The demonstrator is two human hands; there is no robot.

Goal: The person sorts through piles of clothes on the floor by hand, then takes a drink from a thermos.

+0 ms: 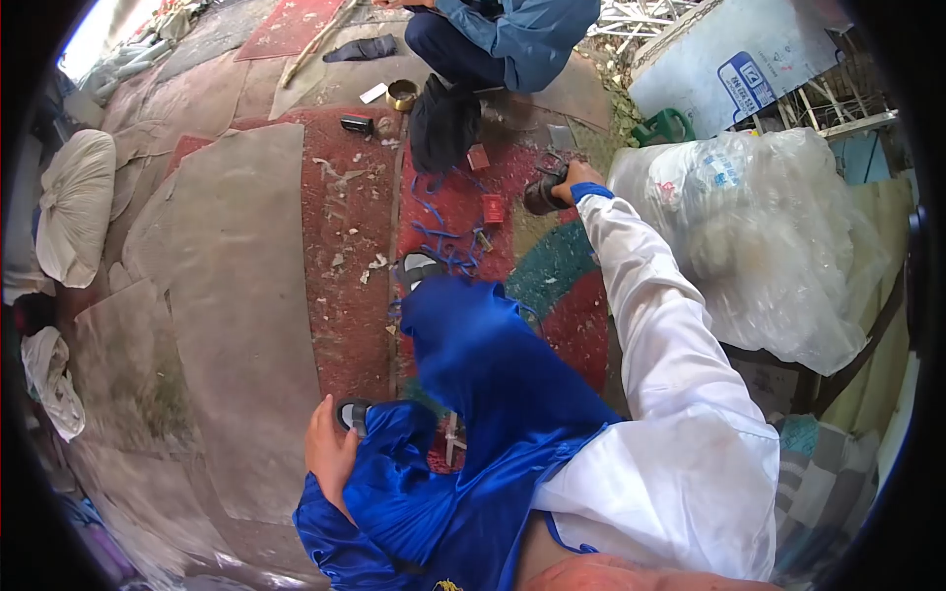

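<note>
My right hand [574, 183] reaches forward at the end of a white sleeve with a blue cuff. Its fingers are closed on a dark brown rounded object [541, 194] low over the rug; a thin loop shows at its top, and I cannot make out its kind. My left hand [330, 448] lies with fingers stretched on my blue satin-clad knee, beside a sandal [352, 416] on my foot. Left of the brown object is a small red box [493, 208]. A tangled blue cord [443, 236] lies on the red rug [345, 227].
Another person [512, 44] sits across from me, with a black cloth [445, 126] in front. Nearby stand a brass-coloured bowl [401, 95] and a black cylinder [357, 124]. A big clear plastic bag [749, 217] is on the right, and a white sack [76, 207] at left.
</note>
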